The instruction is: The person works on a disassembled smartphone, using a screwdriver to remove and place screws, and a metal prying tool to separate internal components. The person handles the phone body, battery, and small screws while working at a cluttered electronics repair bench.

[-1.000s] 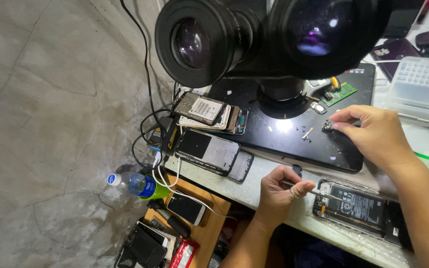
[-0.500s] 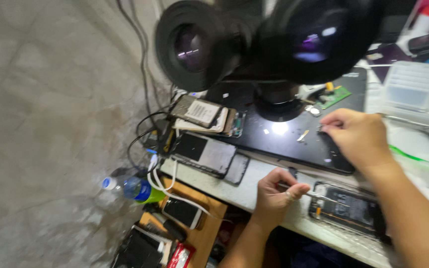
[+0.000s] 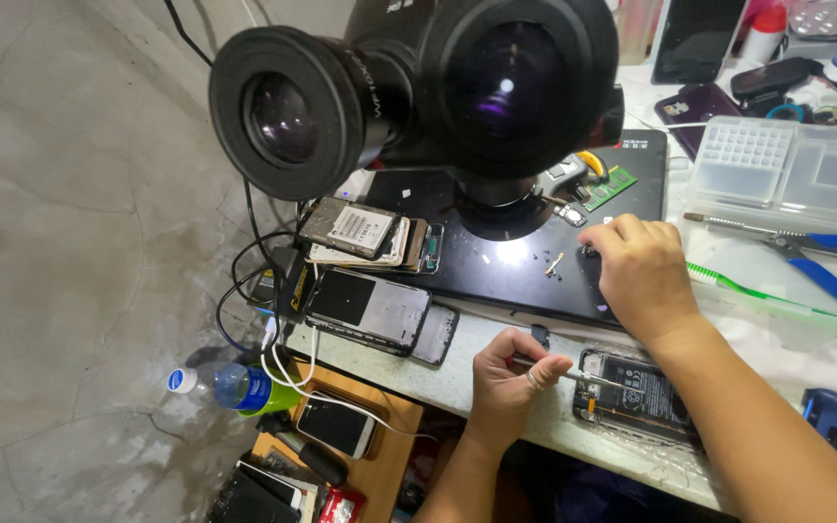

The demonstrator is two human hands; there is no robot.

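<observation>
Left hand: the left hand is curled narrow around a thin metal tool, pinched between thumb and fingers, at the near edge of the workbench.
Tool direction: the tool's long axis runs nearly level across the picture, slightly downward to the right; its tip points right and reaches the left edge of the opened phone.
Opened phone: it lies flat, back cover off and battery showing, just right of the left hand and under the right forearm; its long axis runs left to right along the bench edge.
Right hand: the right hand rests palm down on the black mat, fingers bent toward small loose parts beside the fingertips. I cannot tell whether it holds anything.
Between the hands: the opened phone sits nearer the left hand, below the right wrist.
Around: a microscope looms above the mat; a phone frame lies to the left; a clear parts box and blue-handled pliers sit to the right.
</observation>
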